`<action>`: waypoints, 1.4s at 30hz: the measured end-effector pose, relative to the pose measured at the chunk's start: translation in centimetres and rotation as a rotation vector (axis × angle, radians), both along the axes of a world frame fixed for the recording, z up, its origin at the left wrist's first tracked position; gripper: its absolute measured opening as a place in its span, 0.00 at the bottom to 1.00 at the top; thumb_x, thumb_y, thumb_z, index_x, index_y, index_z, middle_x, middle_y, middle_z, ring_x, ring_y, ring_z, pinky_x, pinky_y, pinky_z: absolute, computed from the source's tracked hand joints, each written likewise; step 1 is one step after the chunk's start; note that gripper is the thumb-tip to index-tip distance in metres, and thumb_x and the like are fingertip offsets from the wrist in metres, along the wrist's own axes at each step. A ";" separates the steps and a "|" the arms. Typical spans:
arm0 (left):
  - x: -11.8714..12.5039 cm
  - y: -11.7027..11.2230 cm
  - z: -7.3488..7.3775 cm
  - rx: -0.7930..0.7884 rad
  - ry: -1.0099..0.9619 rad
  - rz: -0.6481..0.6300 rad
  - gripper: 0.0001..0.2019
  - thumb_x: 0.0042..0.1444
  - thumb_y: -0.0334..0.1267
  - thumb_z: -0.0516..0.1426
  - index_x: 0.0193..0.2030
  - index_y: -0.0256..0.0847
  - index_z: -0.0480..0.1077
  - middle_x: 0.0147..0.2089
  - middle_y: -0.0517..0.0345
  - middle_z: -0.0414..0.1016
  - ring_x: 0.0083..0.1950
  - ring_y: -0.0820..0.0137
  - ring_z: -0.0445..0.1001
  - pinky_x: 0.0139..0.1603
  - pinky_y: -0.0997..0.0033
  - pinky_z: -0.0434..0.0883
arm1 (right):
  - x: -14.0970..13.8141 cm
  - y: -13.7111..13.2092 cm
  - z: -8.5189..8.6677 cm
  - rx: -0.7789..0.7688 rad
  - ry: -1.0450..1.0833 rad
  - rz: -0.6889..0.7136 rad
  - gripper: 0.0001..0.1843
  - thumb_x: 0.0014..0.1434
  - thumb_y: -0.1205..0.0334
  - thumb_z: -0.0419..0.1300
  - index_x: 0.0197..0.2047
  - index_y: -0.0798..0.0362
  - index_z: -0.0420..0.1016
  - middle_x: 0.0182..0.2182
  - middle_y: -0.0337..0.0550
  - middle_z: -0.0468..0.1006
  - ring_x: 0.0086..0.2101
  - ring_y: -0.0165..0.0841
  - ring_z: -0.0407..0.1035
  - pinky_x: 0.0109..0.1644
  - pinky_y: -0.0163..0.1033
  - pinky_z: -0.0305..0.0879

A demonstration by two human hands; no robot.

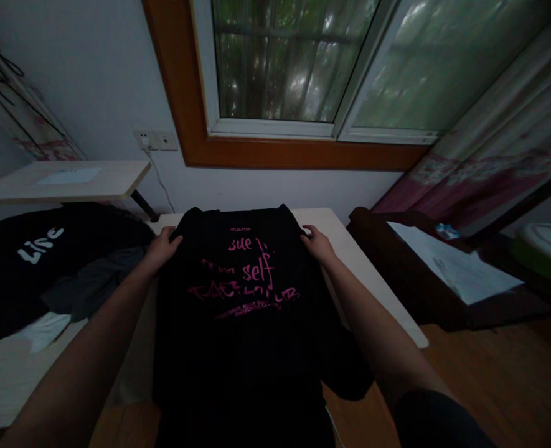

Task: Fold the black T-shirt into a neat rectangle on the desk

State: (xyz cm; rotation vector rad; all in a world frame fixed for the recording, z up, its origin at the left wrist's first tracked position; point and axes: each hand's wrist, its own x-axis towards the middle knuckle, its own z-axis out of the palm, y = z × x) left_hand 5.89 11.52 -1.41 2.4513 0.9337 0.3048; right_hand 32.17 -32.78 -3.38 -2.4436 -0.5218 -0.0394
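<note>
Watching a black shirt (242,348) on the head feed: printed side up, upper part on the pale table (373,280), lower part running past its near edge; pink lettering (259,270) on the chest, I can read "self", some other lines are hard to make out; one sleeve (350,370) hangs down at right, beside the forearm.

Left hand (162,247) is closed, thumb and fingers pinching the shirt's upper left edge; right hand (319,244) pinches the opposite edge at about the same height, fingers bent; I can't tell how much fabric either has gathered.

Left of the shirt I get a heap of dark clothes (83,239) with a white "Life" print, white cloth (50,331) at its near side; pale shelf (14,180) over the heap, paper sheet (70,176) on top; ahead, wall socket (156,140) with a plug in, then the brown-framed window (284,74); right of the table, dark brown furniture (419,289) bearing papers (452,264), patterned curtain (490,130) behind; wooden floor (485,379) below.
</note>
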 end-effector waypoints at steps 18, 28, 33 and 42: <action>0.3 1.0 -0.7 0.050 -0.011 -0.070 0.19 0.61 0.34 0.50 0.54 0.43 0.78 0.55 0.51 0.81 0.56 0.60 0.78 0.59 0.63 0.72 | 1.2 0.2 -1.0 0.211 0.198 0.067 0.15 0.62 0.58 0.58 0.42 0.52 0.85 0.41 0.45 0.86 0.45 0.40 0.78 0.53 0.43 0.71; 1.9 0.8 -0.1 0.133 -0.031 0.003 0.24 0.59 0.33 0.53 0.63 0.37 0.71 0.62 0.42 0.75 0.63 0.56 0.73 0.66 0.59 0.67 | 2.3 2.9 -1.3 0.272 0.141 0.052 0.18 0.64 0.57 0.57 0.54 0.50 0.80 0.53 0.45 0.82 0.55 0.38 0.74 0.64 0.46 0.64; -1.3 -1.2 -0.4 -0.020 -0.034 -0.105 0.32 0.57 0.39 0.58 0.70 0.37 0.63 0.56 0.45 0.79 0.53 0.58 0.79 0.57 0.61 0.74 | 0.3 0.7 -1.2 0.372 0.286 0.132 0.20 0.61 0.54 0.60 0.55 0.47 0.79 0.54 0.44 0.80 0.55 0.40 0.73 0.64 0.49 0.64; -3.7 -2.0 -1.3 -0.070 -0.134 -0.184 0.24 0.55 0.36 0.52 0.57 0.38 0.78 0.57 0.51 0.80 0.59 0.59 0.77 0.65 0.59 0.70 | -2.4 -0.4 0.1 0.521 0.515 0.162 0.24 0.56 0.51 0.65 0.56 0.45 0.76 0.53 0.43 0.80 0.52 0.41 0.73 0.62 0.49 0.67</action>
